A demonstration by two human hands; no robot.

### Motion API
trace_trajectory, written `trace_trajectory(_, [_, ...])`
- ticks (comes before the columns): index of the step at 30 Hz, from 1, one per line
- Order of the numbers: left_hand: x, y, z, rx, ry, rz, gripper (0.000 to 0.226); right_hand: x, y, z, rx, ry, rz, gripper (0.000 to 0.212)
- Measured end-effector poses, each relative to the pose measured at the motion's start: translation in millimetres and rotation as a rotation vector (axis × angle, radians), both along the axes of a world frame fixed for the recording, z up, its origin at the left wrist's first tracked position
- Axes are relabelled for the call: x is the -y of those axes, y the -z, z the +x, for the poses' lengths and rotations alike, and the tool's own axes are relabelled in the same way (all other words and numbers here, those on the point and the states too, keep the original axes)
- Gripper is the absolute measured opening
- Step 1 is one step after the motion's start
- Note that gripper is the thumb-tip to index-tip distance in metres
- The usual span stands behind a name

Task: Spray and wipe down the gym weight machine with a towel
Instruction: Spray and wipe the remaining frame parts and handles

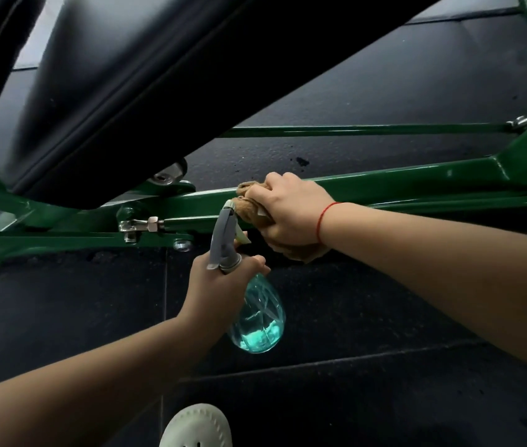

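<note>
Head view: we look down at the green machine (520,162), whose long slanted bar (417,185) crosses the scene from left to right above a dark floor (384,333). Our right hand (291,214) sits on that bar at the middle of the scene. Its fingers are curled round a bunched tan towel (249,209) and press it against the bar's top and near side. Part of the towel pokes out left of the knuckles and part hangs below the hand. A red string (326,217) circles the right wrist. Just nearer and to the left, our left hand (220,285) grips the neck of a clear blue-green bottle (257,317), fingers wrapped round it below the grey sprayer (223,233). The sprayer's tip reaches up to the towel and almost touches it. The bottle's round body hangs tilted toward the near right, with a little liquid pooled at its bottom. We cannot tell whether a finger lies on the trigger. A black pad (126,91) fills the far left, above the frame, and a steel bolt (146,224) with a nut sits on the frame left of the towel. A pale shoe (196,427) shows at the near edge.
</note>
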State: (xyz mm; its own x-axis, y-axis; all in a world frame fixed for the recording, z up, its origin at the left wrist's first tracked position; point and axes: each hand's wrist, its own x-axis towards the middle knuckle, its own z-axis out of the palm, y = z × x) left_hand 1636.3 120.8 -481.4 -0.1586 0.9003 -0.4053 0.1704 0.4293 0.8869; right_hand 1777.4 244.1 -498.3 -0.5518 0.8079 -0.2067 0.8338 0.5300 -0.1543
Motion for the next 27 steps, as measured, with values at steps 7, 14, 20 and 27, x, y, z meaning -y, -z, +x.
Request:
trace_trajectory(7, [-11.3,2.3,16.8,-0.038,0.08,0.018,0.004,-2.0,13.0,81.9,0.009,0.03,0.015,0.056])
trace_trajectory(14, [-39.8,-3.4,54.8,-0.044,0.227,0.092,0.017,4.0,20.0,156.3,0.041,0.152,0.02,0.062])
trace_trajectory(20, [-61.8,-18.9,96.8,-0.017,0.31,0.139,0.003,27.2,26.5,139.2,0.051,0.24,0.127,0.064])
trace_trajectory(27, [-73.5,-32.6,140.8,-0.121,0.392,0.163,0.017,14.5,30.0,170.4,0.021,0.268,0.094,0.056])
